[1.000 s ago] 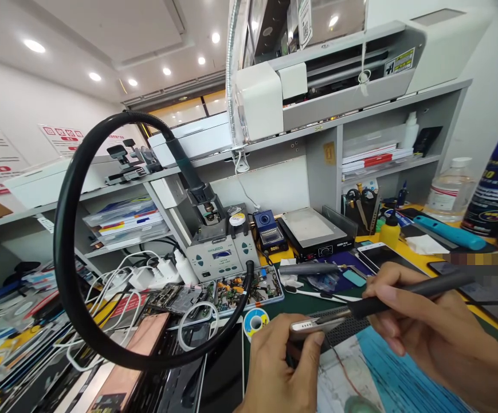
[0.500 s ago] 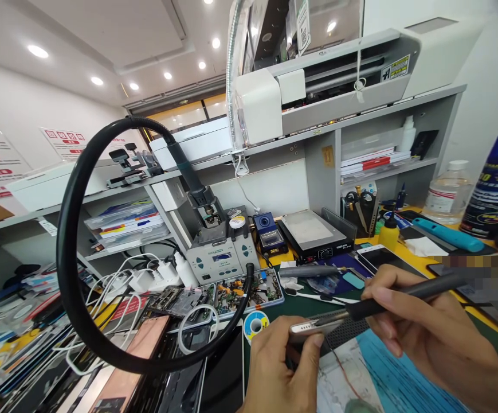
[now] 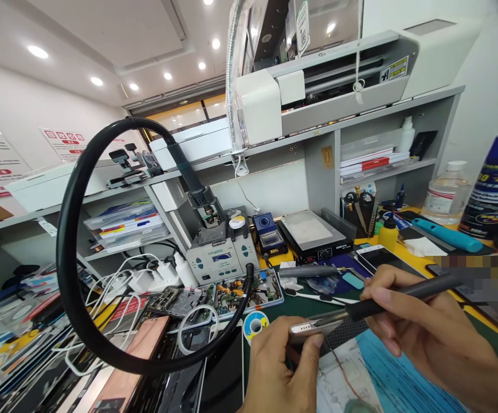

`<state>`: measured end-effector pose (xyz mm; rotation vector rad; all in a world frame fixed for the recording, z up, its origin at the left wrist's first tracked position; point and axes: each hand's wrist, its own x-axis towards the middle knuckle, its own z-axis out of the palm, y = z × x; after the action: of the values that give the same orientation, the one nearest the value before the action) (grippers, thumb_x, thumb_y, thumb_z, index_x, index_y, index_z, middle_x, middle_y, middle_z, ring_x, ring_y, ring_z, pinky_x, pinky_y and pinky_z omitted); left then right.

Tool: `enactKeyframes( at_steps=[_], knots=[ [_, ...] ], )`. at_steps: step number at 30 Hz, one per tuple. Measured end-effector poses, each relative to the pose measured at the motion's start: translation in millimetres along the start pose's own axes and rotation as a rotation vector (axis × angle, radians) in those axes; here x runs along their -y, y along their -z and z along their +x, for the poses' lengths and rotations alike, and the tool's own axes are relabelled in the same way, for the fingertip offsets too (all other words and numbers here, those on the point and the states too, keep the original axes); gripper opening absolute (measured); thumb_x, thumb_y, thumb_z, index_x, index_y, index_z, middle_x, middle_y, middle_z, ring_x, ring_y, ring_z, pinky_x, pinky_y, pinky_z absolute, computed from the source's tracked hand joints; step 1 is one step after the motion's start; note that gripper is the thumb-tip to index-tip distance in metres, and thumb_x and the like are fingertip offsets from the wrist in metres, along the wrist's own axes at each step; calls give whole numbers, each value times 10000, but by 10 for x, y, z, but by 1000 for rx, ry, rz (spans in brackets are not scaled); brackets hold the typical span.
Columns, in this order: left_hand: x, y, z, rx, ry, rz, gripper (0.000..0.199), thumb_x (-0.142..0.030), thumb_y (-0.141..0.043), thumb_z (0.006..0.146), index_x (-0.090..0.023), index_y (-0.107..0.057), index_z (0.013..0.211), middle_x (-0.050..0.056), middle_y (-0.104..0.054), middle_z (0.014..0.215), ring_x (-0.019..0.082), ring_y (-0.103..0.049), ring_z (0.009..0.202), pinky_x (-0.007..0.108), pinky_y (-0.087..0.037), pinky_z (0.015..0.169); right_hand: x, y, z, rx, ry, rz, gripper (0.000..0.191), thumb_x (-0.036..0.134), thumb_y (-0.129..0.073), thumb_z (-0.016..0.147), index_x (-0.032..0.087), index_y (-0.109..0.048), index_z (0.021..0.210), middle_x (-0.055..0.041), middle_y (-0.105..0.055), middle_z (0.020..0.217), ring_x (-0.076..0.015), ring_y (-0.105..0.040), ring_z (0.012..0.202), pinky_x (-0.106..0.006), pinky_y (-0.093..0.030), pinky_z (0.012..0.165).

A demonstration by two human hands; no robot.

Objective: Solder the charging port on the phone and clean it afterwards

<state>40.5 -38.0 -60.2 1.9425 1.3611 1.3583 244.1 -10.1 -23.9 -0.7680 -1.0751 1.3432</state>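
My left hand is closed around a phone, thumb and fingers pinching its silvery body, with the bottom edge and its row of small holes facing me. Between the thumb and fingers of my right hand is a pen-shaped tool with a thick black handle, held slanting. Its narrow metal end meets the phone's edge; the very tip is too small to make out. Below both hands lie a perforated black strip and a blue, wood-patterned mat.
A hot-air station with a looping black hose stands behind to the left. Near my left hand sit a solder spool and a tray of circuit boards. Behind are a hot plate, a yellow bottle and a white phone.
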Motion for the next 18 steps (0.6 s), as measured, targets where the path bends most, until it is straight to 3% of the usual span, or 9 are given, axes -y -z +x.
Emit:
enactKeyframes(
  at_steps=[18],
  knots=[
    [3,-15,-1,0,-7,-35,134,-271,-591,929,-236,-718,951,10,-748,820,141,-645,680,208,-504,607,-3,22,37,-6,35,5,272,455,-769,798,213,-704,694,7,-530,458,-101,-495,384,-176,-421,343]
  ],
)
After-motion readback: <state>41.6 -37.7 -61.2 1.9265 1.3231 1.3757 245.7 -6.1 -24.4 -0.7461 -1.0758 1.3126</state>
